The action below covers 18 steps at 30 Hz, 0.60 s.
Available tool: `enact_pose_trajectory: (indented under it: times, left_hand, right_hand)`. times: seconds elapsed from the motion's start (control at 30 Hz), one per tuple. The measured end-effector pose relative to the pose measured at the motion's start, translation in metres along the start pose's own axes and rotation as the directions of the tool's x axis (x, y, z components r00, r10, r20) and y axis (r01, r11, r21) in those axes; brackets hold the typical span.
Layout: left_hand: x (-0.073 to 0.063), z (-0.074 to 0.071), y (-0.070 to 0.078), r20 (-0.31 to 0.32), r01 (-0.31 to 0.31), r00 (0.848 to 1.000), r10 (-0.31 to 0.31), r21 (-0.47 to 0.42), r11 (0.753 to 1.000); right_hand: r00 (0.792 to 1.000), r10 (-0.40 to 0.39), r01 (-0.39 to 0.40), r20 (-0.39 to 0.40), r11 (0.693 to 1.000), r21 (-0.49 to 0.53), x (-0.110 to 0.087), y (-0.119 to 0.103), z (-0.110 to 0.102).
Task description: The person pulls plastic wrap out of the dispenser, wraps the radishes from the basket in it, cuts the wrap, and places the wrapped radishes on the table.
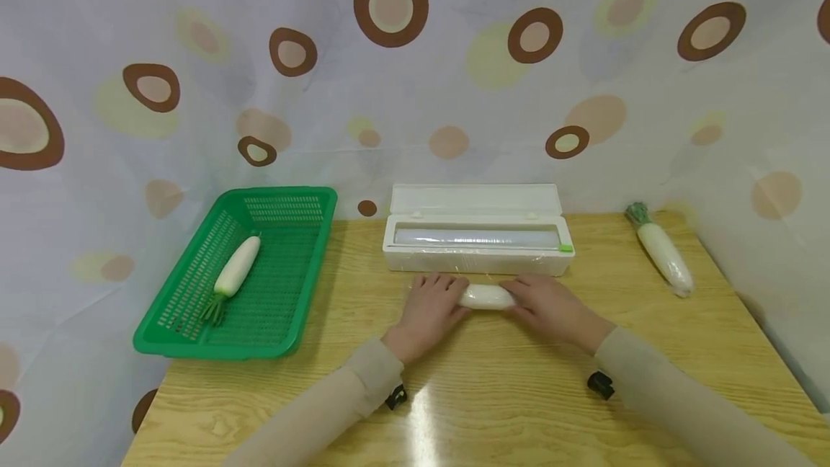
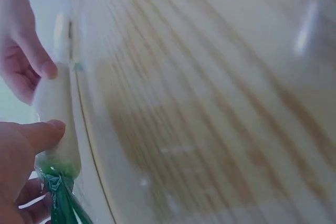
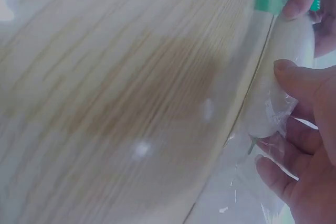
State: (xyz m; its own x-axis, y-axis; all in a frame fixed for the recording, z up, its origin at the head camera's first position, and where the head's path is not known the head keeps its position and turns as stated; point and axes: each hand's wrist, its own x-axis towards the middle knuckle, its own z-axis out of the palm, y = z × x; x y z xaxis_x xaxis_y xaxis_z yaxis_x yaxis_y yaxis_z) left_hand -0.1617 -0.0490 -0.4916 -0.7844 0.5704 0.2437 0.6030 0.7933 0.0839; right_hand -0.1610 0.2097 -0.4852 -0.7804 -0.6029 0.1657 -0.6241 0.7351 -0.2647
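A white radish (image 1: 486, 297) lies crosswise in front of the cling film box (image 1: 480, 261), with clear film around it. My left hand (image 1: 428, 312) grips its leafy end, thumb on the near side; green stalks (image 2: 62, 198) show under the film in the left wrist view. The tip end is gripped by my right hand (image 1: 551, 305), whose thumb (image 3: 299, 80) presses the radish's side. Loose film (image 3: 231, 182) trails past the thin root tip in the right wrist view. The box's lid stands raised, showing the film roll (image 1: 476, 238) inside.
At the left stands a green basket (image 1: 295, 312) with one bare radish (image 1: 238, 265) in it. Another radish (image 1: 664, 254), glossy as if wrapped, lies at the right of the wooden table (image 1: 506, 409). A patterned curtain (image 1: 454, 92) hangs behind.
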Motion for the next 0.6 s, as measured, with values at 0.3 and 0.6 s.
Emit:
enact_pose_trajectory:
  times: [0.3, 0.6]
  left_hand:
    - [0.0, -0.005, 0.014, 0.018, 0.018, 1.0, -0.018, 0.024, 1.0]
    - [0.0, -0.004, 0.029, 0.035, 0.024, 0.999, -0.024, 0.021, 1.0]
  right_hand:
    - [0.999, -0.032, 0.032, 0.006, 0.999, -0.041, -0.007, 0.005, -0.006]
    - [0.997, -0.076, 0.077, 0.006, 0.996, -0.049, -0.016, 0.015, -0.009]
